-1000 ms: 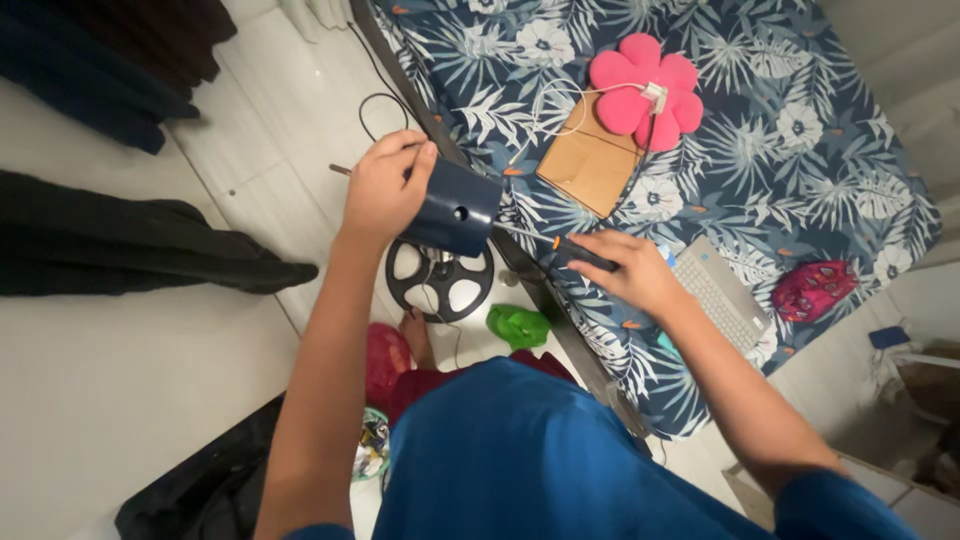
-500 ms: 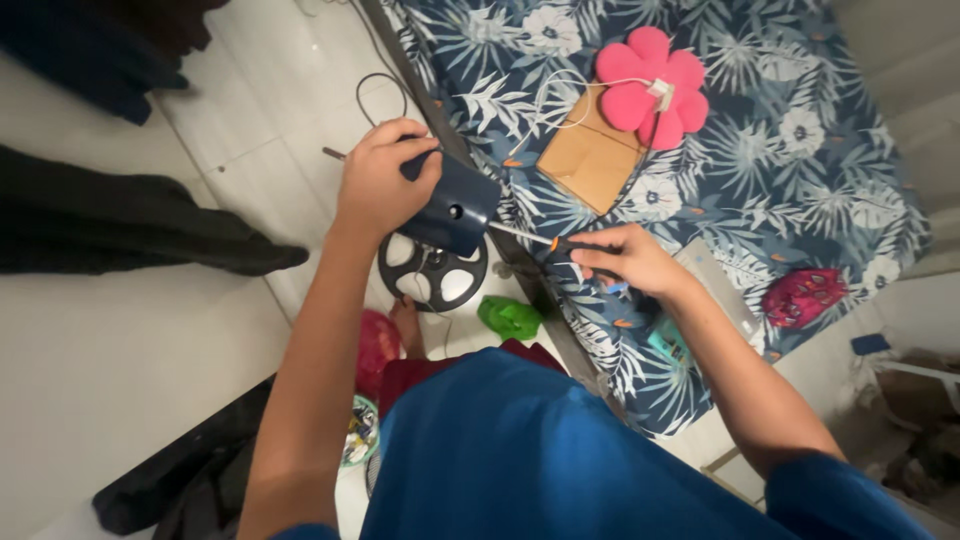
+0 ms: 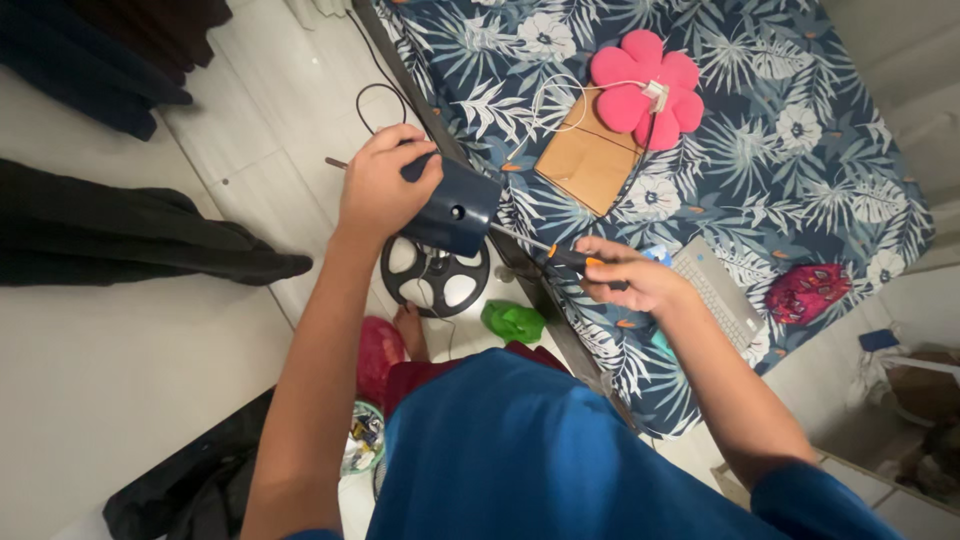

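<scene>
Dark-blue motor housing [image 3: 455,210] is gripped by left hand [image 3: 385,190] above the floor; screwdriver [image 3: 560,255] is clasped in right hand [image 3: 630,280], tip at housing; black round grille [image 3: 435,278] already off, screw work prob. unfinished

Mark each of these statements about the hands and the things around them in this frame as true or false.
1. The left hand grips a dark blue housing. True.
2. The right hand holds a pair of scissors. False: it holds a screwdriver with a black and orange handle, its shaft pointed into the housing.
3. A pink flower-shaped cushion lies on the floral bedcover. True.
4. The brown cardboard piece lies on the floor tiles. False: it lies on the bedcover, beside the cushion.
5. A black round wheel-like part lies on the floor below the housing. True.
</scene>
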Demonstrator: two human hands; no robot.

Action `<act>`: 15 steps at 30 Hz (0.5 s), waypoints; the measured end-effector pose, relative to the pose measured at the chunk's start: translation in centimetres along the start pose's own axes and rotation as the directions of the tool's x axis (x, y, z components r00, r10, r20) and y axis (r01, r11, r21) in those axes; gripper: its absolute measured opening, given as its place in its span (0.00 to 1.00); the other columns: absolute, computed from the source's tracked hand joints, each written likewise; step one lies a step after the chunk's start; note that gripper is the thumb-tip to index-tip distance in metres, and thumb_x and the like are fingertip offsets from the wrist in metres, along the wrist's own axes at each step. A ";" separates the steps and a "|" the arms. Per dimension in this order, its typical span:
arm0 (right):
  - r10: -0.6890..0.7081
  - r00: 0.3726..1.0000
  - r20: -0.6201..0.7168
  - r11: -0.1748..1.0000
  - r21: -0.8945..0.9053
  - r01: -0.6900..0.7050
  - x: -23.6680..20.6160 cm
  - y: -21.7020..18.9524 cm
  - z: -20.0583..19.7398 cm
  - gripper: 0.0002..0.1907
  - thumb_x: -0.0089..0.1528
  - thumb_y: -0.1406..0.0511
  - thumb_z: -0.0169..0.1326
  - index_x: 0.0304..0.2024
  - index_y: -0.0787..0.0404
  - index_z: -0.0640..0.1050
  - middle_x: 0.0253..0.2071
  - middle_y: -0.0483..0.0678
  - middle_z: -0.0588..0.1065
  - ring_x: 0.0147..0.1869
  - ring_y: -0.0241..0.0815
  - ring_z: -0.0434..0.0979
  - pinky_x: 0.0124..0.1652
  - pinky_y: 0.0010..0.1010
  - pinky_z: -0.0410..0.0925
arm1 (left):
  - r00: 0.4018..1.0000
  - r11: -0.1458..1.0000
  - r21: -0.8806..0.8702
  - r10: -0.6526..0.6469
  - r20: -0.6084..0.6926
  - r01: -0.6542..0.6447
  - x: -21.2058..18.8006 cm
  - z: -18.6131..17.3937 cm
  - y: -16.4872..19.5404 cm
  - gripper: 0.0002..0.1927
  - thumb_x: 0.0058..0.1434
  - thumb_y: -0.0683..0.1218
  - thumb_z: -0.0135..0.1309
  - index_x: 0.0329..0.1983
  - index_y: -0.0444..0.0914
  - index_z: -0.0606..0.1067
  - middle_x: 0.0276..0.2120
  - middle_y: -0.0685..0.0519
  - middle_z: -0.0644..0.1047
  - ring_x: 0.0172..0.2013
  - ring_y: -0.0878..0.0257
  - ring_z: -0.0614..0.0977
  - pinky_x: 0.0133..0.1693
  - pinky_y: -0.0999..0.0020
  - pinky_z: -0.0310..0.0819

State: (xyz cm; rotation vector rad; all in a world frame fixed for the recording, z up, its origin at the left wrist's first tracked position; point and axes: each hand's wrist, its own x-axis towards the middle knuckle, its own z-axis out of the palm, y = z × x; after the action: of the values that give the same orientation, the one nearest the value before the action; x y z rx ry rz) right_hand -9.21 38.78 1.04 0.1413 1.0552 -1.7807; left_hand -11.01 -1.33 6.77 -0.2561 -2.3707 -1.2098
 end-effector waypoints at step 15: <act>-0.634 0.773 0.042 0.210 -0.952 0.223 -3.2 -1.5 7.2 0.22 0.54 0.68 0.67 0.49 0.64 0.75 0.53 0.53 0.68 0.54 0.42 0.73 0.51 0.29 0.70 | 0.995 0.996 0.018 -0.087 -0.038 0.088 -0.3 0.4 -0.4 0.11 0.60 0.45 0.63 0.42 0.34 0.80 0.46 0.47 0.80 0.45 0.48 0.83 0.48 0.59 0.78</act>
State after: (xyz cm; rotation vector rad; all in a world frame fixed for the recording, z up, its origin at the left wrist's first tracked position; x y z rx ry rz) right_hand -6.29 36.01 8.01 -0.6692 2.4880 -1.2986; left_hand -11.05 -1.21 6.19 -0.1229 -2.3828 -1.2191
